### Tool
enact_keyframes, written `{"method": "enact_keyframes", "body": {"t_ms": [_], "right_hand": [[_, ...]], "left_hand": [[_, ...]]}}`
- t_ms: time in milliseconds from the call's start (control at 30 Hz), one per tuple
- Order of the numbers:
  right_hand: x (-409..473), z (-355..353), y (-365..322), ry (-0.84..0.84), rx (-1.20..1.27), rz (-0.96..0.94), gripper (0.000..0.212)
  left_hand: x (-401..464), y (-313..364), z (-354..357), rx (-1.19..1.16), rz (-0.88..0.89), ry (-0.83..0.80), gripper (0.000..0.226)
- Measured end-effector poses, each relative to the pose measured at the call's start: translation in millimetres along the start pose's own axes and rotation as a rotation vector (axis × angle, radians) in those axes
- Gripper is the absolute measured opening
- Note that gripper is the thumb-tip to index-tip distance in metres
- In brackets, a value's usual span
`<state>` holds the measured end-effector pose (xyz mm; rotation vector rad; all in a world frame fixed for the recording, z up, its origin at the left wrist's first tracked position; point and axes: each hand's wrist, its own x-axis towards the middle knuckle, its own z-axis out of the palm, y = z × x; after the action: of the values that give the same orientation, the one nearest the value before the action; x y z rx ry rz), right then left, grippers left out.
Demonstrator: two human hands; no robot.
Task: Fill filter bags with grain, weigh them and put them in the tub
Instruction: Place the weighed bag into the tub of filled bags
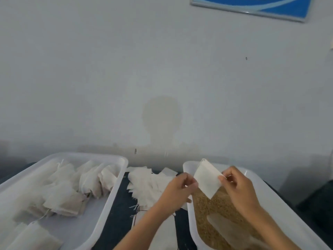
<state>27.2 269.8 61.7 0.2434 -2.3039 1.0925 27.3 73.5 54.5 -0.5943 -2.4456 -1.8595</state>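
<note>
An empty white filter bag (pixel 207 179) hangs tilted over the right tub (pixel 281 199), which holds brown grain (pixel 207 210). My left hand (pixel 177 191) pinches the bag's left edge and my right hand (pixel 237 186) pinches its right corner. A translucent scoop (pixel 227 228) lies in the grain. The left white tub (pixel 108 199) holds several filled filter bags (pixel 72 188). A heap of empty filter bags (pixel 147 184) lies on the dark table between the tubs.
A pale wall (pixel 162 78) rises right behind the table, with a blue-and-white framed picture (pixel 252 4) at the top right. Loose bag strings (pixel 137 210) trail on the dark table (pixel 119 213) between the tubs. Something flat and white (pixel 162 231) lies under my left forearm.
</note>
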Motion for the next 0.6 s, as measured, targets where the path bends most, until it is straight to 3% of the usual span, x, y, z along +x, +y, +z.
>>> {"method": "enact_keyframes", "body": {"t_ms": [167,400,500,600], "right_hand": [[-33.1,-9.5,27.1,-0.145,-0.099,-0.044,0.023],[-36.5,-1.3,36.9,-0.230,-0.076,0.016,0.023],[-36.1,-0.9,38.4,-0.251,0.069,0.097,0.023],[-34.7,-2.5,35.8,-0.223,0.408,0.328,0.025]], "left_hand": [[24.8,-10.1,65.8,-0.276,-0.170,-0.059,0.028],[43.7,-33.6,94.7,-0.101,-0.136,-0.033,0.032],[46.0,-39.0,94.6,-0.103,-0.116,-0.047,0.023],[42.1,-37.0,95.6,-0.162,-0.049,-0.110,0.020]]}}
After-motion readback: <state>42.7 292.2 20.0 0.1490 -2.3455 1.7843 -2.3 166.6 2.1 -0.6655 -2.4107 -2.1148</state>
